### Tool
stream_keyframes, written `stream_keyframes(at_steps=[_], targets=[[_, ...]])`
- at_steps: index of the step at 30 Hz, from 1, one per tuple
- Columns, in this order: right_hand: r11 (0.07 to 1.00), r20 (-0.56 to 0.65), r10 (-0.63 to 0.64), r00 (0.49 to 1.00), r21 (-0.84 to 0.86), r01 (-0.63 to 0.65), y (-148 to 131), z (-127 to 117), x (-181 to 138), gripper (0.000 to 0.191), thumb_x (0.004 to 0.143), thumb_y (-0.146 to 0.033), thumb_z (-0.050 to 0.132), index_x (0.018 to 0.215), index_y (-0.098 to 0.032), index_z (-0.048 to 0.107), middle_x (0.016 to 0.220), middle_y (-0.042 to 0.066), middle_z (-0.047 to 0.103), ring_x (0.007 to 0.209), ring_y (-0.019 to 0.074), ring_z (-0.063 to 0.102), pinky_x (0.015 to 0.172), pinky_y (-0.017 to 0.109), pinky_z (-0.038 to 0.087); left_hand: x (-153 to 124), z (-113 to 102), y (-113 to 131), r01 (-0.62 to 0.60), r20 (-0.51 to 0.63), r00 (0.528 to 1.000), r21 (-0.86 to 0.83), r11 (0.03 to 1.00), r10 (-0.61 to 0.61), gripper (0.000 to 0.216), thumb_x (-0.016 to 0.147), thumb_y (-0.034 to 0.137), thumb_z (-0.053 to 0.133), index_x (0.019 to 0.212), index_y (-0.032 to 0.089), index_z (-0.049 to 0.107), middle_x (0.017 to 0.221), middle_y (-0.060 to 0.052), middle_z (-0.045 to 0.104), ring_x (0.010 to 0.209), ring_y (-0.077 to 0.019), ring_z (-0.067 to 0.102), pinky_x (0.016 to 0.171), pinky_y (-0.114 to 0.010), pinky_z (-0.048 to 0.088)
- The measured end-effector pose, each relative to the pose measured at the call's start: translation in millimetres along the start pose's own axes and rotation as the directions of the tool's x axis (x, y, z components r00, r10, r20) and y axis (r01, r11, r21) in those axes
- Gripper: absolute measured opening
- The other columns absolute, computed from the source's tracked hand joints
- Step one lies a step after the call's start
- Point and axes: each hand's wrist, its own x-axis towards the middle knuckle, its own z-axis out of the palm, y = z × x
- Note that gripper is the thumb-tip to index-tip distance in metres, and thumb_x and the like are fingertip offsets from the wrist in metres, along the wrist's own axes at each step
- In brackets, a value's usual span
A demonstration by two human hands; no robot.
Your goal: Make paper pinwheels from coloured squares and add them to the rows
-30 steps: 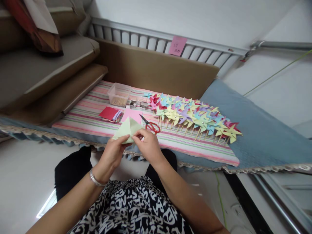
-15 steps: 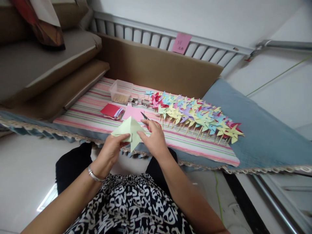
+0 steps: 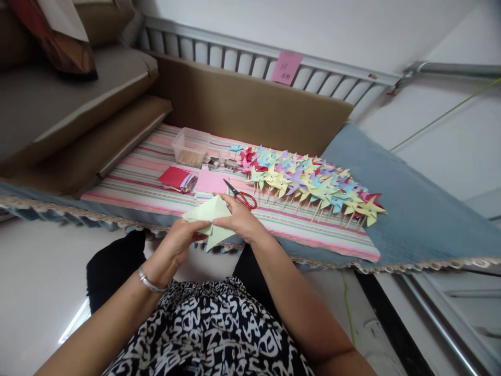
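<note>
A pale green folded paper (image 3: 209,216) is held between both hands just in front of the bed's fringed edge. My left hand (image 3: 178,243) pinches its lower left side, and a bracelet shows on that wrist. My right hand (image 3: 238,219) grips the right side, fingers closed on the fold. Red-handled scissors (image 3: 241,196) lie on the striped cloth right behind my right hand. A pink paper sheet (image 3: 211,183) lies beside them.
A long row of several coloured paper pinwheels (image 3: 309,185) on sticks lies across the striped cloth (image 3: 133,180). A clear plastic box (image 3: 190,147) of sticks, a stack of red paper squares (image 3: 176,177) and small metal clips (image 3: 221,163) sit behind. A brown headboard (image 3: 250,107) backs the bed.
The green paper has been turned and lowered slightly between the hands; my right hand shifted from the paper's top to its right edge. The view moved a little.
</note>
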Motion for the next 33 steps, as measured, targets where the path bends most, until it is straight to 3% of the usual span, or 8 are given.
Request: stream_keyframes(at_steps=[4,8,11,21,33], targets=[[0.999,-0.026,0.005,1.000,0.032,-0.004,0.4,-1.5,-2.3,0.069,0.060,-0.015,0.072,0.126,-0.022,0.052,0.111,0.005,0.065,0.091,0.0201,0.062,0.079,0.032,0.050,-2.8,0.3,1.5,-0.013,0.070,0.997,-0.053,0.998,0.016,0.034,0.060,0.019,0.078,0.093,0.015,0.071,0.086,-0.007,0.072,0.070,-0.0160,0.063,0.059,-0.025,0.048],[0.976,-0.027,0.042,0.999,0.215,-0.035,1.9,-1.9,-5.1,0.068,0.061,-0.016,0.072,0.126,-0.021,0.052,0.105,0.005,0.067,0.087,0.0203,0.063,0.073,0.031,0.052,-3.9,-3.9,1.1,0.019,0.233,0.972,-0.111,0.994,0.008,0.030,0.062,0.020,0.079,0.090,0.013,0.072,0.086,-0.009,0.073,0.074,-0.0172,0.065,0.068,-0.026,0.050],[0.943,-0.038,0.062,0.997,0.329,-0.046,1.7,-0.5,-7.0,0.065,0.059,-0.016,0.072,0.122,-0.020,0.054,0.103,0.006,0.068,0.090,0.0216,0.064,0.075,0.031,0.052,-3.5,-7.2,0.7,0.048,0.285,0.958,-0.125,0.991,-0.011,0.030,0.062,0.018,0.079,0.090,0.012,0.073,0.085,-0.009,0.074,0.074,-0.0160,0.066,0.072,-0.026,0.049],[0.921,-0.022,0.056,0.998,0.387,-0.043,-1.5,2.3,-8.5,0.054,0.060,-0.015,0.071,0.111,-0.021,0.057,0.099,0.005,0.068,0.083,0.0218,0.065,0.074,0.036,0.054,-3.8,-5.1,3.6,0.032,0.296,0.955,-0.170,0.985,0.020,0.028,0.062,0.019,0.080,0.088,0.011,0.074,0.081,-0.009,0.075,0.074,-0.0168,0.067,0.077,-0.027,0.050],[0.914,0.006,0.053,0.999,0.402,-0.050,-6.5,6.7,-7.8,0.056,0.059,-0.012,0.071,0.112,-0.020,0.056,0.096,0.004,0.068,0.085,0.0206,0.065,0.078,0.036,0.053,-2.9,-8.1,3.0,0.022,0.263,0.964,-0.156,0.987,0.020,0.026,0.061,0.021,0.081,0.084,0.010,0.075,0.079,-0.010,0.075,0.072,-0.0165,0.067,0.074,-0.025,0.051]])
